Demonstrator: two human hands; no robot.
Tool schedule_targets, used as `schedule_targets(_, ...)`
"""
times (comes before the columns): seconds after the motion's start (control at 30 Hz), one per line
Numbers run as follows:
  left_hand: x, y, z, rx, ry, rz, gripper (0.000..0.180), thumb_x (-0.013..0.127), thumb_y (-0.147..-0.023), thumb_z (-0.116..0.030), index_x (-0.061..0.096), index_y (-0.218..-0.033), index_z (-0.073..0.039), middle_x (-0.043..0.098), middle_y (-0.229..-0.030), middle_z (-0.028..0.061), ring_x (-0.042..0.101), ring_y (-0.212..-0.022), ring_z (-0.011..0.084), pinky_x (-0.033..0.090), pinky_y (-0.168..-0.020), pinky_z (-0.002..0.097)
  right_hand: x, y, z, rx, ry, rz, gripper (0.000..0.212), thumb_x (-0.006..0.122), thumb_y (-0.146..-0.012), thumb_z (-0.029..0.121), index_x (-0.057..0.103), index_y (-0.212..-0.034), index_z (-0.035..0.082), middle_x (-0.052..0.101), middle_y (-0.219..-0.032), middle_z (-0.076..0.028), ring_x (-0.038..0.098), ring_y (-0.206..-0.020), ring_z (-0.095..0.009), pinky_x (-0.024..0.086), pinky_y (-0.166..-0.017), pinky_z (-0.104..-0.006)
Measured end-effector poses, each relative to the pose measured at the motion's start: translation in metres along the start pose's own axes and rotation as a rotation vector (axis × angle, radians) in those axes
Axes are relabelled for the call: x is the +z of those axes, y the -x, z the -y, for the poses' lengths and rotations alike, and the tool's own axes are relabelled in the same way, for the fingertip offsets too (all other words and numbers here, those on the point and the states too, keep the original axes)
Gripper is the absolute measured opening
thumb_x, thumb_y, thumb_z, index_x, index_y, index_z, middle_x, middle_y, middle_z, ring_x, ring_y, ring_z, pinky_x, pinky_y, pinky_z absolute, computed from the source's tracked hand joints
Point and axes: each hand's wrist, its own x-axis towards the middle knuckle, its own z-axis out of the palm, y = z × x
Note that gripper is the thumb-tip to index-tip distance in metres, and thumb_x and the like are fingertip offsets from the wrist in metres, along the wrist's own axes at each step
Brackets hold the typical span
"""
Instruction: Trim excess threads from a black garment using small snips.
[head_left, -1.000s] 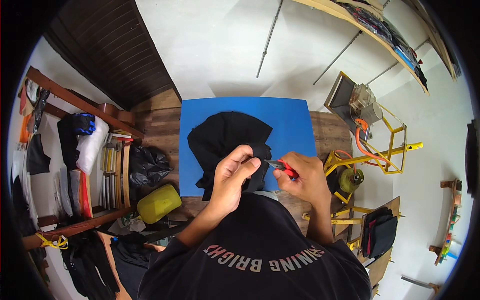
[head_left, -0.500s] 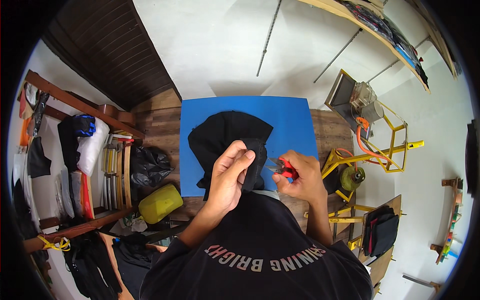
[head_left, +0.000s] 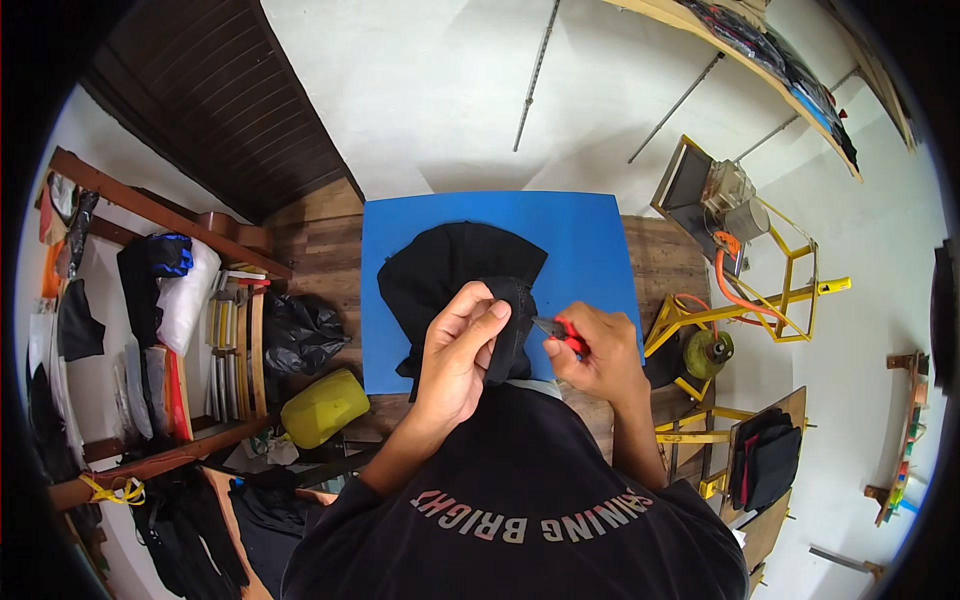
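A black cloth piece [head_left: 450, 262] lies spread on the blue tabletop [head_left: 585, 245], and its near edge is lifted toward me. My left hand [head_left: 462, 350] pinches that lifted edge between thumb and fingers; a line of stitching shows along it. To its right, my right hand [head_left: 600, 355] is closed around small red-handled thread snips [head_left: 568, 338]. The grey blades point left at the stitched edge, their tips close to it or touching; I cannot tell which. The blades look nearly together.
On the left stands a shelf rack [head_left: 175, 205] with cloths and rolls, beside a black plastic bag [head_left: 300, 332] and a yellow-green container [head_left: 323, 408]. A yellow metal frame [head_left: 780, 300] with an orange hose and a green gas cylinder [head_left: 708, 352] stands at right.
The snips' blades, spread apart before, have closed together near the cloth's edge. My right fingers have squeezed in; my left hand has stayed nearly still.
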Motion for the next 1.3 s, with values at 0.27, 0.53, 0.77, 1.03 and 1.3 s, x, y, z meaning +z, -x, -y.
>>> schedule_targets(0.27,0.002,-0.001,-0.001,0.003,0.000,-0.008,0.003,0.058,-0.094,-0.010,0.057,-0.092,-0.010,0.052,-0.077,-0.0081,0.047,-0.067,-0.0033,0.036,-0.058,0.0138,-0.001,-0.005,0.000,-0.064,-0.032,-0.040,0.022,0.071,-0.074,0.020,0.058,-0.080,0.003,0.045,-0.059,-0.007,0.046,-0.046,-0.021,0.035,-0.043,-0.0310)
schedule_targets(0.53,-0.004,-0.003,0.005,0.009,-0.061,-0.022,0.007,0.059,-0.094,-0.011,0.055,-0.088,-0.011,0.042,-0.071,-0.0097,0.034,-0.059,-0.0013,0.025,-0.051,0.0172,0.002,0.004,-0.001,0.341,-0.294,-0.230,0.022,0.072,-0.081,0.020,0.059,-0.084,0.003,0.046,-0.059,0.004,0.038,-0.050,-0.005,0.030,-0.047,-0.0226)
schedule_targets(0.77,0.002,0.002,0.010,0.185,-0.226,0.012,0.009,0.060,-0.092,-0.002,0.055,-0.099,-0.003,0.056,-0.085,-0.0014,0.047,-0.065,0.0005,0.035,-0.051,0.0175,0.017,-0.007,0.035,0.377,-0.396,-0.174,0.018,0.072,-0.085,0.016,0.059,-0.086,0.003,0.045,-0.061,0.007,0.036,-0.056,-0.001,0.028,-0.050,-0.0187)
schedule_targets(1.03,0.003,0.012,0.010,0.215,-0.217,0.059,0.012,0.061,-0.091,-0.001,0.054,-0.101,-0.001,0.055,-0.086,-0.0014,0.047,-0.066,0.0005,0.038,-0.051,0.0174,0.007,-0.001,0.032,0.558,-0.562,-0.267,0.015,0.061,-0.092,0.015,0.059,-0.088,0.001,0.052,-0.063,0.001,0.047,-0.056,-0.003,0.035,-0.050,-0.0187)
schedule_targets(1.3,0.005,0.019,0.011,0.219,-0.204,0.031,0.019,0.062,-0.089,0.001,0.053,-0.105,0.000,0.056,-0.090,-0.0002,0.048,-0.067,0.0005,0.040,-0.052,0.0178,0.002,0.017,0.039,0.275,-0.123,-0.090,0.026,0.071,-0.082,0.025,0.058,-0.085,0.002,0.046,-0.058,-0.002,0.041,-0.050,-0.011,0.034,-0.047,-0.0267)
